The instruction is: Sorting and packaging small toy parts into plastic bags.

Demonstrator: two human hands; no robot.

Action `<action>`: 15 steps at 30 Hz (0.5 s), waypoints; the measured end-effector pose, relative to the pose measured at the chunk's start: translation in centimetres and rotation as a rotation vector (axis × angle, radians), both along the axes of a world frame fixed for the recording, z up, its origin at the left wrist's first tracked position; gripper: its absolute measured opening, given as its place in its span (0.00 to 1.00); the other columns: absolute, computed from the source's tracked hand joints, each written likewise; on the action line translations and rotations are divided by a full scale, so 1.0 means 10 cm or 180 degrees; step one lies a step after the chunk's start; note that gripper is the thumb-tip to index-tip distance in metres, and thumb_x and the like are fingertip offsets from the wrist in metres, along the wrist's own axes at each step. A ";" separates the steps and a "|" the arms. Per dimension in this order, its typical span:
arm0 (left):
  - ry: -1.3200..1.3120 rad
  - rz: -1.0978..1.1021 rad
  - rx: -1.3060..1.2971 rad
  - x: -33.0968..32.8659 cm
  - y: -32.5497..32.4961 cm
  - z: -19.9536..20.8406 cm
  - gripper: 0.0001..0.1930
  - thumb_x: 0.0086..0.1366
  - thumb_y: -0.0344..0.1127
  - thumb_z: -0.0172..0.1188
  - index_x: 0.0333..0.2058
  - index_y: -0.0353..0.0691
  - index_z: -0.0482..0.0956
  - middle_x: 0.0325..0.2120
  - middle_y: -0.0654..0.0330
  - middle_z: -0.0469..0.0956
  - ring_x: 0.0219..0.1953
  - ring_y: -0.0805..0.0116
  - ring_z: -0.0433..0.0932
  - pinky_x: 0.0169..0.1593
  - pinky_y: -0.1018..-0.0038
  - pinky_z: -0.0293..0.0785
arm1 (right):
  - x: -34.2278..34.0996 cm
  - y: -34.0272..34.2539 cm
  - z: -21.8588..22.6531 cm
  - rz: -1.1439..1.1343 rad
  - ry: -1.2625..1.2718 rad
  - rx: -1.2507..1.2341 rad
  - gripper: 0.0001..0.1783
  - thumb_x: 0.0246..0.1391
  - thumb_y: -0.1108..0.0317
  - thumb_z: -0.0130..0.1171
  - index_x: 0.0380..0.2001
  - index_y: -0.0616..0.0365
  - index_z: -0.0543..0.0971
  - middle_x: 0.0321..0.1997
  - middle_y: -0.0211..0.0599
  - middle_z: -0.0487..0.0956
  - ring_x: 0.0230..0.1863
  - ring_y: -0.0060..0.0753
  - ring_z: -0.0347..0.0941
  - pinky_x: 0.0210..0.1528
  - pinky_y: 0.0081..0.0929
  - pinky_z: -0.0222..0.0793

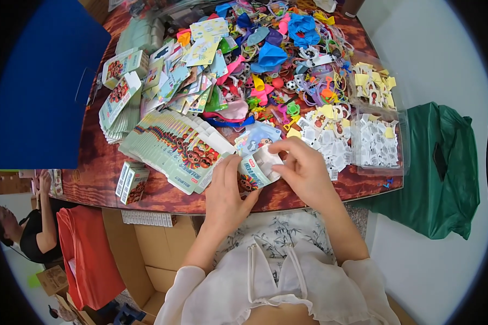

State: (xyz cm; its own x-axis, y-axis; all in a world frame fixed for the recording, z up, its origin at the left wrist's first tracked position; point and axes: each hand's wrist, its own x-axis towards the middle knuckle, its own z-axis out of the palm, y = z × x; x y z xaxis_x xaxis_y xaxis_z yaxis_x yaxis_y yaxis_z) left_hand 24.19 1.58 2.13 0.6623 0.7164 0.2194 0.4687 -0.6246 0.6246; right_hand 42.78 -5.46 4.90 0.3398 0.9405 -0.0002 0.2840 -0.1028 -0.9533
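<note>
A small printed cardboard box, pale green with a colourful picture, is held low over the table's front edge. My left hand grips it from the left side, thumb at its lower edge. The fingers of my right hand are bent round the white flaps at its open upper end, thumb and forefinger close together on them. What lies inside the box is hidden. Just left of my left hand, a fanned row of flat, unfolded boxes with the same print lies on the table. Behind the held box are pale blue printed cards.
Piled small toys and loose cards cover the table's far part. Clear trays of small tags stand right. Filled-out boxes stand left. A green bag hangs right; an open carton sits below. Another person is at far left.
</note>
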 end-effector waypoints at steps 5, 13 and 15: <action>-0.0156 0.0147 -0.0360 0.05 -0.06 0.01 0.40 0.49 0.31 0.76 0.59 0.33 0.64 0.51 0.44 0.72 0.53 0.46 0.75 0.53 0.59 0.75 | -0.11 -0.04 -0.10 0.0023 -0.1660 0.0856 0.15 0.47 0.72 0.69 0.41 0.58 0.83 0.68 0.46 0.68 0.64 0.51 0.65 0.58 0.38 0.67; -0.0500 0.0329 -0.0691 0.02 -0.10 -0.12 0.42 0.51 0.31 0.77 0.60 0.33 0.61 0.49 0.48 0.73 0.48 0.59 0.79 0.42 0.67 0.81 | -0.17 -0.14 -0.08 0.0413 -0.0783 0.0616 0.14 0.51 0.76 0.66 0.43 0.60 0.82 0.58 0.47 0.73 0.49 0.38 0.74 0.51 0.31 0.70; -0.0266 0.0419 -0.0715 0.03 -0.12 -0.06 0.42 0.50 0.32 0.78 0.60 0.31 0.62 0.49 0.48 0.74 0.46 0.59 0.80 0.45 0.68 0.81 | -0.18 -0.18 -0.08 0.0262 0.0052 0.0285 0.15 0.55 0.80 0.62 0.47 0.61 0.79 0.46 0.40 0.77 0.41 0.30 0.77 0.45 0.24 0.72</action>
State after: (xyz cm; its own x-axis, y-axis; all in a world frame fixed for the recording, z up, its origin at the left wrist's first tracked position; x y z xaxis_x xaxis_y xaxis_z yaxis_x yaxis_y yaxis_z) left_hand 24.45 0.41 1.51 0.5465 0.8320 0.0951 0.4778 -0.4031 0.7806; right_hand 40.96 -7.24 4.06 0.2620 0.9617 0.0801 0.2724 0.0060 -0.9622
